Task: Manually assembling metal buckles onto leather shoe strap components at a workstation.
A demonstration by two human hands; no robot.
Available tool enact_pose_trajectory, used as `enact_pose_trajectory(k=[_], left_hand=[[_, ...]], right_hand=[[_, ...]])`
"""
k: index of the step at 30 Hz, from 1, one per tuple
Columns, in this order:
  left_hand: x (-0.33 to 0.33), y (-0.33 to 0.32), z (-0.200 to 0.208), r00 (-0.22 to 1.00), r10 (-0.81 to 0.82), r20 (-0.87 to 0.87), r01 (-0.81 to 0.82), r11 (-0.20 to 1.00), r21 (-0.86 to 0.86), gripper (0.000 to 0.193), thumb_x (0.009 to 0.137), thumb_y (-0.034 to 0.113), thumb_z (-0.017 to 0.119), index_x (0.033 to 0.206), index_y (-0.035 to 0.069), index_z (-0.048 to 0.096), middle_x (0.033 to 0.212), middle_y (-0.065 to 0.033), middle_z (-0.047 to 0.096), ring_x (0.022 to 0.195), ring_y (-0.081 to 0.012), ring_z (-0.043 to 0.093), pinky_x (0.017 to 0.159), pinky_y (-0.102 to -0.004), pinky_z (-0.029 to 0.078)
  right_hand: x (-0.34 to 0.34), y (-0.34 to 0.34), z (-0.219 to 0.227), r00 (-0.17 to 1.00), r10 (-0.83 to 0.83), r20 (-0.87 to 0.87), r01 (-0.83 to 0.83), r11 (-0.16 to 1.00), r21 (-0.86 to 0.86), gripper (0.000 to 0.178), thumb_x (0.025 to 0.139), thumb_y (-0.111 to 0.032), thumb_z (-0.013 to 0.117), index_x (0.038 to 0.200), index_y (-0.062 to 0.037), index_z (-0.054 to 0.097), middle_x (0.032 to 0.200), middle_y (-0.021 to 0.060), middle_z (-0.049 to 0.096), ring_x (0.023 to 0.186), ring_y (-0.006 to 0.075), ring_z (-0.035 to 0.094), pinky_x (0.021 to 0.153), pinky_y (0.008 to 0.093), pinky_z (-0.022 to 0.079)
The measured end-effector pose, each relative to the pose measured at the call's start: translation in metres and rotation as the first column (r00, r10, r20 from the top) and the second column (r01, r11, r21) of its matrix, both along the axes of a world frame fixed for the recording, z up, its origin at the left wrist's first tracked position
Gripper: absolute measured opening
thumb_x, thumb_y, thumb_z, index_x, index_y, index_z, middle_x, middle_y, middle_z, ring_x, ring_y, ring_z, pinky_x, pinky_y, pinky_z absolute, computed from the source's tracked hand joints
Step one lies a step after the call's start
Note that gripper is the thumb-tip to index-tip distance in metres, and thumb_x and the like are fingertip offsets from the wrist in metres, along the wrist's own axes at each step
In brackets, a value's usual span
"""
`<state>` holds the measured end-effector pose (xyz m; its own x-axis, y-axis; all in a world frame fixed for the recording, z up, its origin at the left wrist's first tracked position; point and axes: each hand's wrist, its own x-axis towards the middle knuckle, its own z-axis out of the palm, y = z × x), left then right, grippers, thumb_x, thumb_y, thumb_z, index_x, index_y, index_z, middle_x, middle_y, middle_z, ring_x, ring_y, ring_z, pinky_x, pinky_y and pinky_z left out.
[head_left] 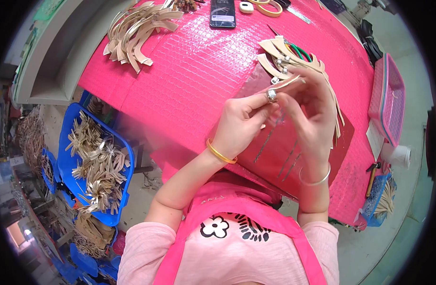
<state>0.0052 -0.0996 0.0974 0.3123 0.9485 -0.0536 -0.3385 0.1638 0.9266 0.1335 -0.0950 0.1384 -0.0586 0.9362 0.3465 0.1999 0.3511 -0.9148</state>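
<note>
My left hand point(244, 118), with a yellow bangle at its wrist, pinches a narrow beige strap point(290, 83) that has a silver metal buckle point(271, 95) on it. My right hand point(315, 111) is close beside the buckle. Its thumb points toward the metal, and its curved fingers stand apart from the thumb, near the strap's free end. Whether the right fingertips touch the strap is hard to see. Behind this hand lies a bundle of beige straps with silver buckles point(273, 46), partly hidden by it. Green-handled scissors point(301, 51) lie among them.
On the pink-covered table point(180, 90) are a dark red mat point(318, 161), a pile of beige straps point(137, 31), a phone point(222, 13) and a tape roll point(269, 8). A blue bin of strap bundles point(127, 183) stands left. At right are pink baskets point(393, 102) and a hammer point(371, 180).
</note>
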Motion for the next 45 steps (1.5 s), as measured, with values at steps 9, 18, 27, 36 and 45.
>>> enact_pose_trajectory(k=[9,18,27,36,45], left_hand=[[0.000,-0.005,0.007,0.972,0.048,0.230,-0.036,0.998,-0.055,0.029,0.086,0.013,0.041,0.099,-0.009,0.053,0.096,-0.0207,0.057,0.090,-0.0245,0.056,0.082,-0.0323,0.043],[0.005,-0.012,0.003,0.955,0.157,0.253,-0.134,0.985,-0.106,0.023,0.086,0.013,0.044,0.092,-0.005,0.057,0.079,-0.0079,0.059,0.075,-0.0123,0.055,0.068,-0.0237,0.044],[-0.018,-0.016,-0.004,0.929,0.147,-0.341,0.009,0.909,0.416,0.015,0.082,0.011,0.052,0.086,-0.003,0.058,0.053,0.0018,0.046,0.047,-0.0050,0.039,0.042,-0.0223,0.032],[-0.013,-0.015,-0.007,0.871,0.446,-0.206,-0.359,0.863,0.355,0.037,0.074,-0.006,0.054,0.109,-0.001,0.044,0.081,-0.0116,0.061,0.071,-0.0158,0.061,0.061,-0.0251,0.048],[-0.006,-0.014,-0.016,0.630,0.586,-0.510,-0.085,0.705,0.704,0.013,0.068,-0.002,0.060,0.080,-0.001,0.058,0.065,-0.0124,0.058,0.057,-0.0211,0.058,0.051,-0.0270,0.045]], right_hand=[[0.017,-0.019,-0.035,0.894,-0.101,0.437,-0.214,0.760,0.613,0.025,0.057,-0.001,0.058,0.083,-0.0010,0.061,0.075,0.0085,0.057,0.062,0.0185,0.056,0.054,0.0286,0.045],[0.008,-0.023,-0.038,0.899,-0.059,0.434,-0.239,0.765,0.599,0.029,0.055,0.001,0.060,0.084,-0.0019,0.061,0.073,0.0079,0.058,0.062,0.0180,0.057,0.056,0.0277,0.047],[-0.013,-0.011,-0.032,0.900,-0.121,-0.420,-0.034,0.939,-0.342,0.005,0.076,-0.003,0.059,0.076,0.0019,0.058,0.064,0.0003,0.056,0.050,0.0042,0.048,0.044,0.0173,0.037],[-0.018,-0.022,-0.038,0.463,-0.179,-0.868,-0.606,0.651,-0.457,0.014,0.080,-0.013,0.055,0.069,-0.0097,0.046,0.053,-0.0027,0.041,0.038,0.0056,0.035,0.040,0.0181,0.027],[-0.016,-0.022,-0.051,0.487,-0.270,-0.831,-0.504,0.690,-0.519,0.023,0.073,-0.010,0.053,0.060,-0.0129,0.035,0.055,-0.0052,0.032,0.045,0.0047,0.026,0.043,0.0206,0.020]])
